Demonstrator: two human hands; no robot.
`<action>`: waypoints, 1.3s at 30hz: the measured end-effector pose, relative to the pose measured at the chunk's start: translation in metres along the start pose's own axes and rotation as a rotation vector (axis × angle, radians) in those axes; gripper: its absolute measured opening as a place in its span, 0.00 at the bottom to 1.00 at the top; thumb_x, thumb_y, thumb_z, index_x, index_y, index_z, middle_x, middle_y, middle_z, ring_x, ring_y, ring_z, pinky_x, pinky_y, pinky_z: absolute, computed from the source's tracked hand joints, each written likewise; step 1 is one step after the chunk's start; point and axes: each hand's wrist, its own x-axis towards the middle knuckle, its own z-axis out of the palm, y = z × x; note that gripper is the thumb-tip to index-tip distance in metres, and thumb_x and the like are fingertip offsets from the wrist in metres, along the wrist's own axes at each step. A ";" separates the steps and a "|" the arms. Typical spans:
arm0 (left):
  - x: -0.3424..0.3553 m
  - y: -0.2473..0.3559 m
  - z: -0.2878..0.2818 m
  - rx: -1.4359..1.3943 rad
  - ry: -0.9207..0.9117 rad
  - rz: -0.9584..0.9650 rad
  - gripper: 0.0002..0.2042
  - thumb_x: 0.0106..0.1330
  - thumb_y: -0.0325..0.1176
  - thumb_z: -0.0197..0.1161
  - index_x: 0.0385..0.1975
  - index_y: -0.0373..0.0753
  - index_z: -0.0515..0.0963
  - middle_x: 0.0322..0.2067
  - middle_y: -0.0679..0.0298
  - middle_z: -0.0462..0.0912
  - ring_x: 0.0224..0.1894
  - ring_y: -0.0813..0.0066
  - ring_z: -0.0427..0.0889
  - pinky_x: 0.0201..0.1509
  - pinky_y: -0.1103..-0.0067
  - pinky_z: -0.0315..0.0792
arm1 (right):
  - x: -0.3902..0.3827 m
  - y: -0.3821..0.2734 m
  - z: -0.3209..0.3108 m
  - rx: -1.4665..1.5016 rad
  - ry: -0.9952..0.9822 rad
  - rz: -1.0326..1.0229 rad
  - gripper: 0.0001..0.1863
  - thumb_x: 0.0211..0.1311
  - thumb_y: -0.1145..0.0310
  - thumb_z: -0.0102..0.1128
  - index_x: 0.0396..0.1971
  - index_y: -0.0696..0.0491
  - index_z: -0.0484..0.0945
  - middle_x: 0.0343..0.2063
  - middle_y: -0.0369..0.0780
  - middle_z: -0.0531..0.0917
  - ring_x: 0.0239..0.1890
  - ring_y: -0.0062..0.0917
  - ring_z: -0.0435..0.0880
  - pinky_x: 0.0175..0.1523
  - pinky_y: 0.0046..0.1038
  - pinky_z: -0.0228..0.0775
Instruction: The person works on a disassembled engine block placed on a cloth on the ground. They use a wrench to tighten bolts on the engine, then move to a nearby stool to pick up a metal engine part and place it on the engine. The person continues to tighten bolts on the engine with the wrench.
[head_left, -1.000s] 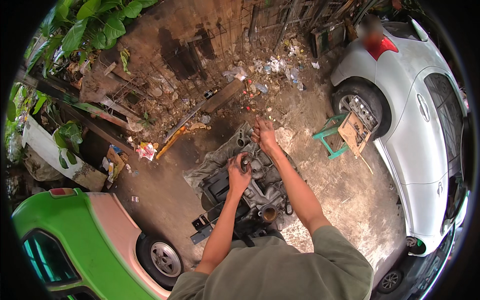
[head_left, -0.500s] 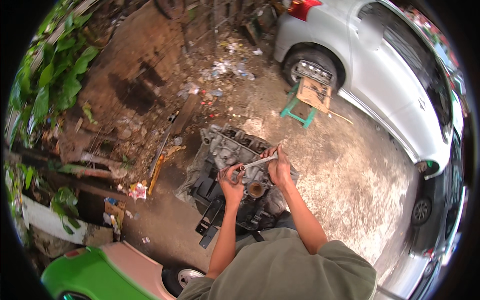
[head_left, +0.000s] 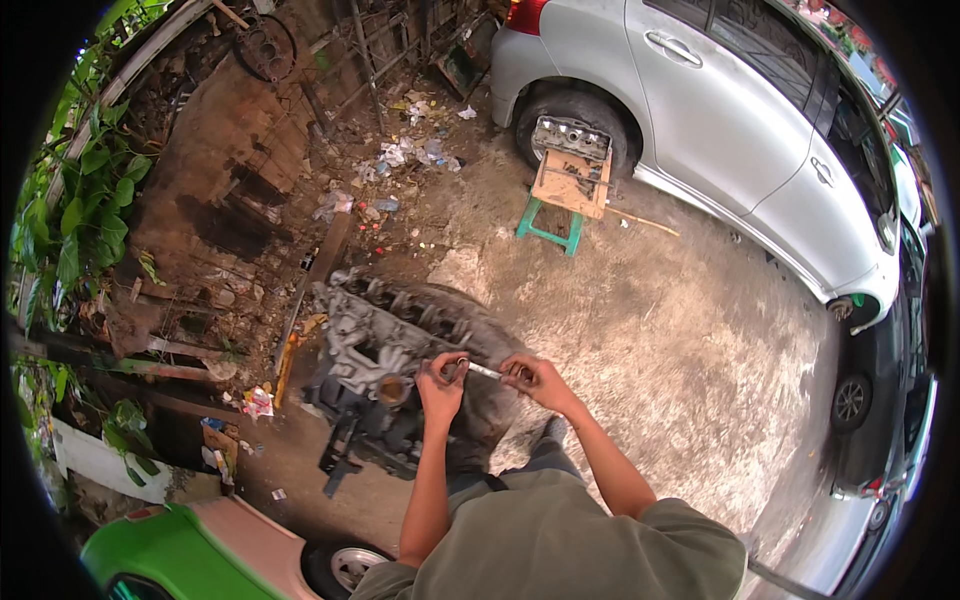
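A silver wrench spans the gap between my two hands, held a little above the right side of a greasy engine. My left hand pinches the wrench's left end, where a small round part shows between the fingers. Curled round the other end is my right hand, which hides that tip. Beneath my left hand, a round brownish opening shows on the engine. Dark, dirty sheeting lies below the engine's right side.
Beyond the engine, a green stool carries a board and a metal engine part. A silver car stands behind it. Litter and a plank lie to the left. A green car is at the near left.
The view has shifted, so the engine sits farther left. Both hands have moved right relative to it, keeping the wrench between them. The wrench now tilts down to the right.
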 end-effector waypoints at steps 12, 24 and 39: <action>-0.002 0.099 0.192 -0.202 -0.242 0.039 0.08 0.56 0.24 0.66 0.37 0.38 0.82 0.29 0.60 0.85 0.32 0.70 0.81 0.35 0.75 0.74 | -0.068 0.055 -0.190 -0.301 0.103 0.029 0.07 0.63 0.71 0.57 0.39 0.54 0.77 0.20 0.39 0.78 0.19 0.22 0.71 0.27 0.28 0.63; 0.033 0.073 0.243 -0.291 -0.348 -0.090 0.07 0.63 0.22 0.57 0.38 0.37 0.80 0.30 0.59 0.84 0.35 0.72 0.83 0.40 0.78 0.74 | -0.046 0.092 -0.250 -0.008 0.323 0.204 0.04 0.64 0.73 0.54 0.37 0.56 0.75 0.21 0.32 0.73 0.23 0.14 0.66 0.28 0.23 0.60; 0.280 0.112 0.347 -0.154 -0.614 0.011 0.09 0.70 0.27 0.51 0.42 0.37 0.79 0.32 0.59 0.83 0.36 0.70 0.83 0.41 0.73 0.76 | 0.126 0.111 -0.388 0.187 0.569 0.193 0.07 0.63 0.73 0.54 0.36 0.59 0.77 0.21 0.36 0.78 0.24 0.17 0.73 0.32 0.23 0.65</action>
